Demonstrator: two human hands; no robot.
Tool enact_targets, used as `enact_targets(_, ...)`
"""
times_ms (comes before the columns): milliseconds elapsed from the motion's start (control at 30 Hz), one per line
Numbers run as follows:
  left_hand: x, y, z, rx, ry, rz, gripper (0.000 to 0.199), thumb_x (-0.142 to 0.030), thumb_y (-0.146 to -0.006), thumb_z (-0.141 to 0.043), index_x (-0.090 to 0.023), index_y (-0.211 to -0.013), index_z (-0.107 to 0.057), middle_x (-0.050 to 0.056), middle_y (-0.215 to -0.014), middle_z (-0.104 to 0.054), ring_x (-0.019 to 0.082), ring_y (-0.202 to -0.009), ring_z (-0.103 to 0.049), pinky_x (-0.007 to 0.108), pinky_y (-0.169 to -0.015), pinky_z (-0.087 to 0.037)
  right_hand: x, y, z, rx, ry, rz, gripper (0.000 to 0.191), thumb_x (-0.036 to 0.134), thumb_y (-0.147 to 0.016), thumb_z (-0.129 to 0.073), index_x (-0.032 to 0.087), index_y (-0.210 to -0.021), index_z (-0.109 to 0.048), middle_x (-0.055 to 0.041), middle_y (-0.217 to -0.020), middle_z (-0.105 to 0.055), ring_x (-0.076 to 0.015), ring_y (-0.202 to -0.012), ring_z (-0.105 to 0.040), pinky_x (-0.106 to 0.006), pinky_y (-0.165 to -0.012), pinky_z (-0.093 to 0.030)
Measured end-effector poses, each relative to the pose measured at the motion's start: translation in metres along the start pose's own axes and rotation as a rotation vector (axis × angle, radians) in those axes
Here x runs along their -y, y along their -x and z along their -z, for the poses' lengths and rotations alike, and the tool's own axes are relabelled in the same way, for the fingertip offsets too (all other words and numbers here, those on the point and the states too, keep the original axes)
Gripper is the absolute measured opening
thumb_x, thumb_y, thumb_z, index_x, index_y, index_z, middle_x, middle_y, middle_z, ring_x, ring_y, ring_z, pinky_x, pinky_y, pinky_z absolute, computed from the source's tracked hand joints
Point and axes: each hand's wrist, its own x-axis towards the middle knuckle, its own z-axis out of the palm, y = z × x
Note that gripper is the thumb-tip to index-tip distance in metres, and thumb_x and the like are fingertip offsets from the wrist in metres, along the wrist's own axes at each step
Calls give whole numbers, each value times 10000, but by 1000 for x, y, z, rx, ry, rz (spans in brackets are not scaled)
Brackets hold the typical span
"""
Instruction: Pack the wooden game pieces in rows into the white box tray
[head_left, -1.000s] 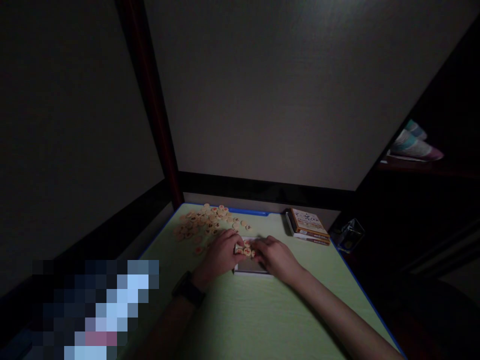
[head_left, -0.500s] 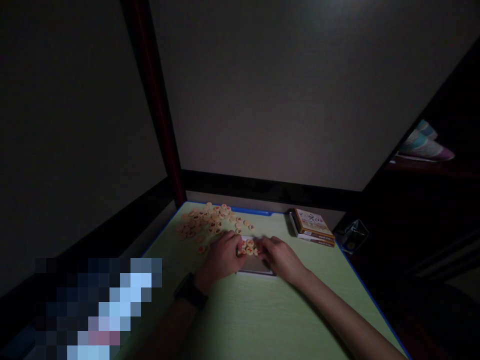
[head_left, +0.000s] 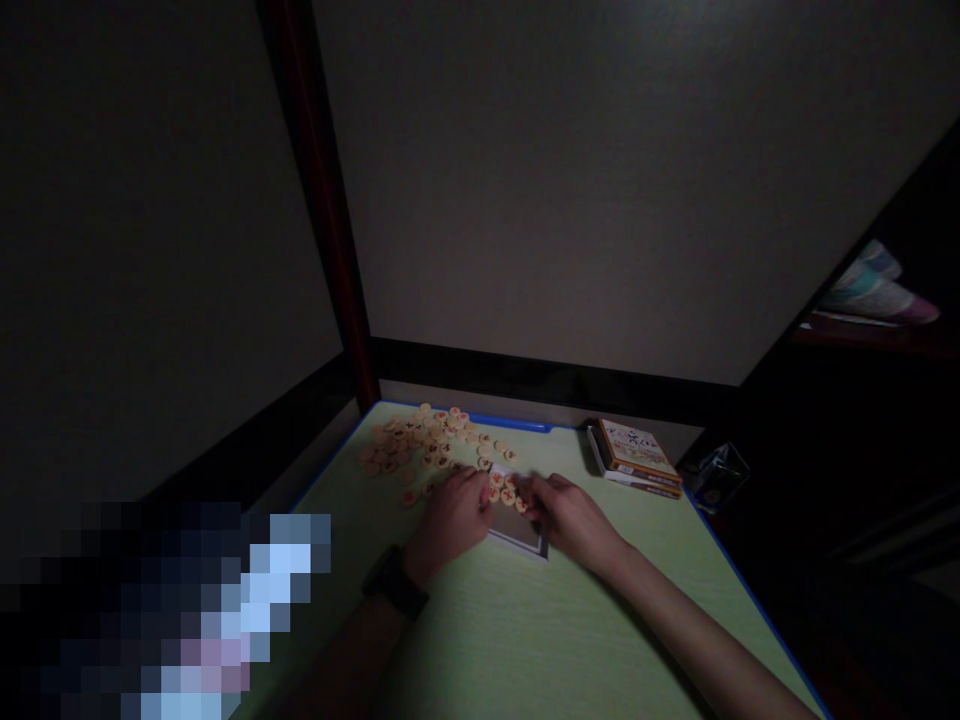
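A shallow open box (head_left: 517, 526) with a pale rim lies on the table between my hands, slightly turned. Several round wooden xiangqi pieces (head_left: 508, 495) with red characters sit side by side in its far part; the near part shows bare brown bottom. My left hand (head_left: 454, 512), with a dark watch on the wrist, is closed at the box's left side. My right hand (head_left: 574, 520) is closed on the opposite side, its fingertips beside the rightmost pieces. The fingers hide both side walls in part.
A loose heap of xiangqi pieces (head_left: 405, 440) spreads over the far left of the green table (head_left: 480, 640). Two stacked boxes or books (head_left: 637, 455) lie at the far right. A blue strip (head_left: 510, 424) runs along the back edge, near the wall. A shiny dark container (head_left: 720, 478) stands beyond the right edge.
The box with its pieces has turned clockwise between my hands, its near edge now slanting down to the right. The whole view has shifted slightly.
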Motion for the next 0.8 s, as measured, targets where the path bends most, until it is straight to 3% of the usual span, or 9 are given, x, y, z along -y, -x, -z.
enact_targets(167,-7,2,5,37,-60,16,135,-79,-786,-500,-208,-769,-536,20,-827,-617,173,-791,-553,301,-686,-331,-1,0,2,-65,55,-47,175,224,-855,-667,175,-1019,-629,-112,-1128,-616,-232,-992,-610,-290,-806,-444)
enact_targets(300,-11,3,7,62,-71,35,111,-107,-815,-522,-206,-814,-572,29,-864,-638,174,-827,-574,289,-688,-342,-5,0,3,1,16,-106,225,261,-868,-664,172,-1064,-601,-105,-1116,-612,-216,-906,-637,-289,-739,-449)
enact_targets(533,-14,5,6,74,-74,16,142,-78,-781,-516,-204,-790,-580,22,-835,-643,155,-758,-570,280,-658,-327,-20,-4,-5,-76,-166,16,115,203,-843,-674,197,-905,-577,-54,-990,-597,-181,-823,-613,-278,-719,-453)
enact_targets(800,-18,9,14,106,-94,52,102,-219,-781,-564,-198,-748,-658,34,-731,-671,158,-664,-561,293,-614,-297,-33,-7,-9,-113,-320,158,212,262,-803,-759,207,-847,-558,-46,-926,-615,-185,-797,-612,-281,-714,-466)
